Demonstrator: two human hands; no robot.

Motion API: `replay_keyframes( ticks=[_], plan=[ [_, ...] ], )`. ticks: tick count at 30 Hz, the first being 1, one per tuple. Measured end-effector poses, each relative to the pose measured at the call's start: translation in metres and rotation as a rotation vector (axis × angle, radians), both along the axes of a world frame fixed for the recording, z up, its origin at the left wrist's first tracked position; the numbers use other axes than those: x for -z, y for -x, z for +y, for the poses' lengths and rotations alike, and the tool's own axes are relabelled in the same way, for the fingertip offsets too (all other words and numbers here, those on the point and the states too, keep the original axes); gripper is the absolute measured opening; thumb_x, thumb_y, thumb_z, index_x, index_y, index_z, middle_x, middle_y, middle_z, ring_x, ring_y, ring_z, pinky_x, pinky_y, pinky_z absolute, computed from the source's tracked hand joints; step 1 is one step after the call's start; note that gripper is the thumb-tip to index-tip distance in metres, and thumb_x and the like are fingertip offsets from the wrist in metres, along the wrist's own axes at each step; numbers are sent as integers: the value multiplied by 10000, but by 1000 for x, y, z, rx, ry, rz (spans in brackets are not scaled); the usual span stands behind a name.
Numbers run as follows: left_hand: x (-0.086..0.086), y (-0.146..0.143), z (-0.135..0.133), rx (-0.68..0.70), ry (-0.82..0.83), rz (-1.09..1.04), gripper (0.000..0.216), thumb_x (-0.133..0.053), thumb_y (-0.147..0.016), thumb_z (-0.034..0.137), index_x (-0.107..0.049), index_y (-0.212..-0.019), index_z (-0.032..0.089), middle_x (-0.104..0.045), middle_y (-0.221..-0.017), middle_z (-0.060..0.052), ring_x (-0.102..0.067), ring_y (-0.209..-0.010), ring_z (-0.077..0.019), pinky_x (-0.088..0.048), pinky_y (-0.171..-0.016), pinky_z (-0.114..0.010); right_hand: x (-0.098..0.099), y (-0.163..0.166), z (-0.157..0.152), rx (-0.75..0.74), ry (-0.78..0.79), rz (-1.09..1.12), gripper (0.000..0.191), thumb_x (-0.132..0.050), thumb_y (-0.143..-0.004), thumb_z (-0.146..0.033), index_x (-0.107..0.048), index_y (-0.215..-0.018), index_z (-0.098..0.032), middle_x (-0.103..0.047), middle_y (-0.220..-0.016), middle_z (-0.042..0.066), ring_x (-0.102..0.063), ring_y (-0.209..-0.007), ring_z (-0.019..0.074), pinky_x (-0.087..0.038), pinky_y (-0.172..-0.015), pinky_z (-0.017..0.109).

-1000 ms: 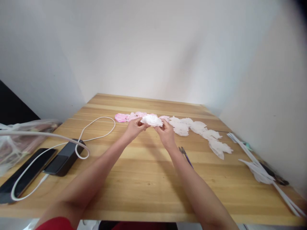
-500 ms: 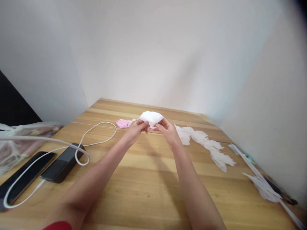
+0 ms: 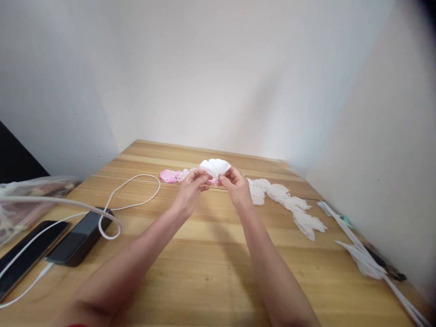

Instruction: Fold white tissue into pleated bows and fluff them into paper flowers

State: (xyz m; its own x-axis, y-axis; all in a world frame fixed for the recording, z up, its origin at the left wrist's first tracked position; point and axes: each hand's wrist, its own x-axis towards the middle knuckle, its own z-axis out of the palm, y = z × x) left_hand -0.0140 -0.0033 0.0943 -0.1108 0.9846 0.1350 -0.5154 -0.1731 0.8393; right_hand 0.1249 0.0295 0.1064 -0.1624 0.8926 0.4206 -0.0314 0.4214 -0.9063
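Both my hands are raised over the wooden table (image 3: 211, 254) and pinch one white tissue-paper flower (image 3: 215, 166) between them. My left hand (image 3: 190, 187) grips its left underside with closed fingers. My right hand (image 3: 235, 185) grips the right underside the same way. The flower's ruffled top faces up and away from me. Behind the hands lie pink paper pieces (image 3: 173, 175), and a row of white paper pieces (image 3: 289, 204) runs off to the right.
A white cable (image 3: 112, 206) loops across the left side over a black power bank (image 3: 76, 236) and a dark phone (image 3: 23, 256). A clear plastic bag (image 3: 23, 200) sits at the far left. White sticks and paper (image 3: 368, 259) lie along the right wall.
My hands lifted the white flower off the table and turned it, so its ruffled edge now stands up. The view has shifted slightly.
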Motion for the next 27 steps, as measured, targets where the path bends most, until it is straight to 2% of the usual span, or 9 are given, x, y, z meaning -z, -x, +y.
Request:
replay_keyframes(
  ticks=[6,11,17,22,27],
  plan=[
    [-4,-6,-9,13,-70,95,280,-735,-701,261,-573,-914,178,-609,-966,-26,-575,-887,-131,-448,-760,-250,-4,2,-10,33,-59,-140,129,-598,-756,-279,-597,-859,-202,-594,-753,-9,-576,-694,137,-490,-656,259],
    [-5,-9,-10,-27,-160,113,348,-739,-701,277,-549,-975,177,-610,-1022,-47,-579,-929,-155,-464,-798,-279,-11,4,-21,58,-142,-251,156,-569,-782,-258,-633,-917,-213,-637,-831,16,-597,-775,160,-502,-727,290],
    [-2,-9,-10,-162,-191,208,326,-730,-710,266,-538,-958,180,-627,-977,-38,-594,-867,-149,-482,-796,-283,-11,5,-27,56,-216,-300,285,-558,-812,-255,-630,-1087,-240,-660,-948,39,-611,-839,168,-519,-739,301],
    [-3,-5,-11,-205,-178,208,229,-678,-758,269,-556,-925,172,-631,-910,-24,-599,-830,-140,-482,-793,-283,-17,3,-34,2,-219,-311,270,-538,-850,-268,-621,-1106,-240,-665,-953,31,-612,-838,155,-514,-750,290],
    [-9,-6,-15,-186,-187,205,291,-730,-693,274,-543,-894,178,-640,-914,-21,-614,-853,-150,-484,-796,-279,-21,0,-37,21,-257,-324,246,-586,-845,-351,-641,-1056,-237,-673,-978,41,-614,-858,170,-515,-754,302]
  ],
)
